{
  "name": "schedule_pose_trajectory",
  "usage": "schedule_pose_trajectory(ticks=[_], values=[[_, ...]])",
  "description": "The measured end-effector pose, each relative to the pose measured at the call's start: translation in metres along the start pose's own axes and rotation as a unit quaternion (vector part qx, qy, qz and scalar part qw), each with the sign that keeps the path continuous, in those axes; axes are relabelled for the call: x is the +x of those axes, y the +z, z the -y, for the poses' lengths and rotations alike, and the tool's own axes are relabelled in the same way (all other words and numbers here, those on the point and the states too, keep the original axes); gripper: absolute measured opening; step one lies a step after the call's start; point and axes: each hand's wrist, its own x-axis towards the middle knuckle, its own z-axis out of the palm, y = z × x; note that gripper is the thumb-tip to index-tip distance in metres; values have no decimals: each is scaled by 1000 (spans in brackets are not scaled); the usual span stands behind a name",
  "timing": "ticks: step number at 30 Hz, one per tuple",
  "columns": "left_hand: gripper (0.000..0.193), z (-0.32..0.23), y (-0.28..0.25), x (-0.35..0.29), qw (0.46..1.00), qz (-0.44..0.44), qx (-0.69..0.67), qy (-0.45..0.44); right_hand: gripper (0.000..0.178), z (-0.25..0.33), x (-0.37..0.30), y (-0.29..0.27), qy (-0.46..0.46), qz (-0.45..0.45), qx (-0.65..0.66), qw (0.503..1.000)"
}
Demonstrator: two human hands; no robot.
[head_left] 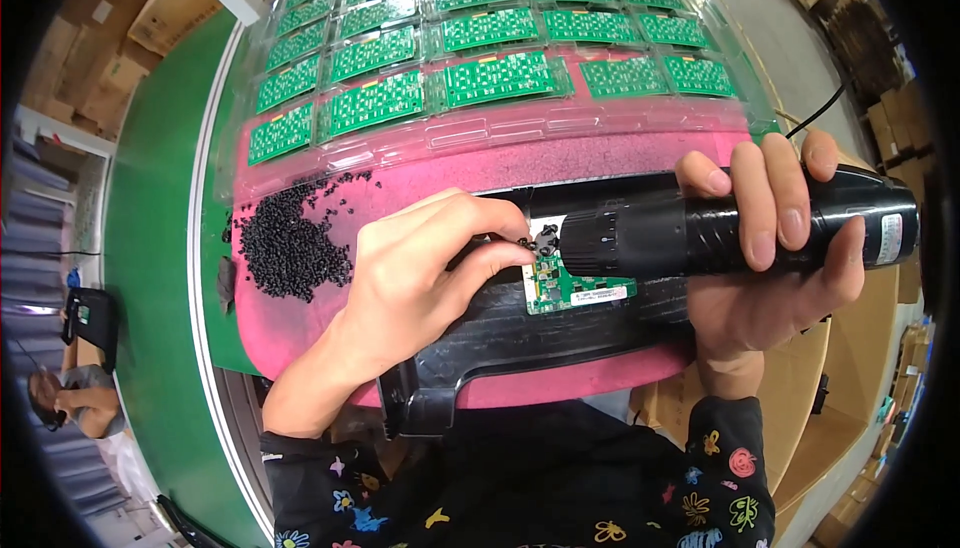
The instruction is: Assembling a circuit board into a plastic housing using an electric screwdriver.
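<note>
My right hand (775, 208) is wrapped round the thick black body of an electric screwdriver (640, 238), which lies level with its ringed nose toward the left. At that nose, my left hand (420, 268) has thumb and forefinger pinched together on a small black part (528, 244); its exact kind is too small to tell. Beneath the nose sits a green circuit board (580, 293) with a white label, partly covered by the screwdriver. The board rests in a black plastic holder (560, 333). Left of my hand, a heap of tiny black parts (290, 248) is spread on the pink mat (420, 173).
Clear plastic trays (440, 133) with rows of green circuit boards (500, 78) stand beyond the holder. A small dark piece (227, 283) lies by the heap. Cardboard boxes (835, 368) are at the right. Another person (85, 393) is at the far left.
</note>
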Motion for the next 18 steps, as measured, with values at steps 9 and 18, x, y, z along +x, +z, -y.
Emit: schedule_pose_trajectory(ticks=[9,18], values=[[24,0,4,0,999,-20,-27,0,29,2,-1,0,-2,12,12,1000],[21,-4,5,6,992,-29,34,117,28,-2,-3,-2,11,-13,-4,1000]])
